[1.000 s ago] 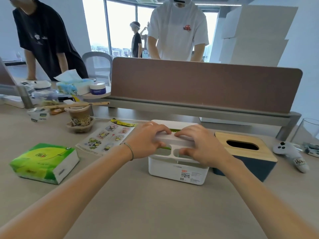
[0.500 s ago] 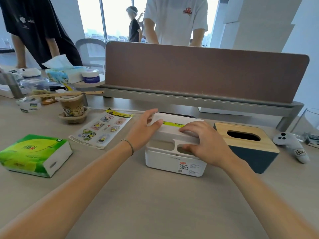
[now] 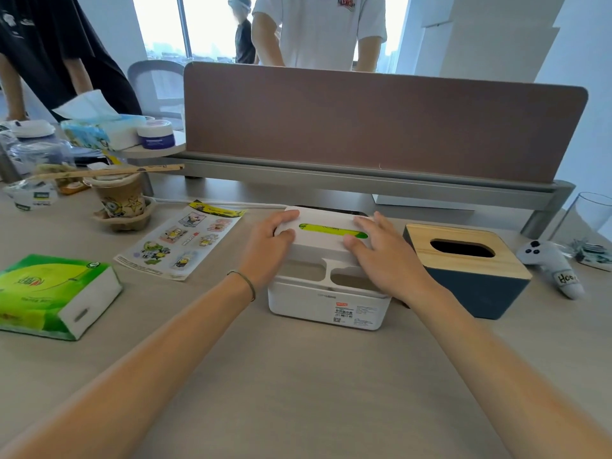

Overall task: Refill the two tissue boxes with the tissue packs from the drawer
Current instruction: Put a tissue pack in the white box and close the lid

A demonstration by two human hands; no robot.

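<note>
Left hand [image 3: 270, 248] and right hand [image 3: 385, 256] press flat, fingers spread, on white tissue box [image 3: 328, 293] lid

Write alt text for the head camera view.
Both hands, left hand and right hand, press the lid onto a white plastic tissue box showing green through its slot. A navy box with a wooden lid sits to its right, a green tissue pack at far left.

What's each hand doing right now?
Left hand: open, pressing the white tissue box lid's left end.
Right hand: open, flat on its right end.
</note>
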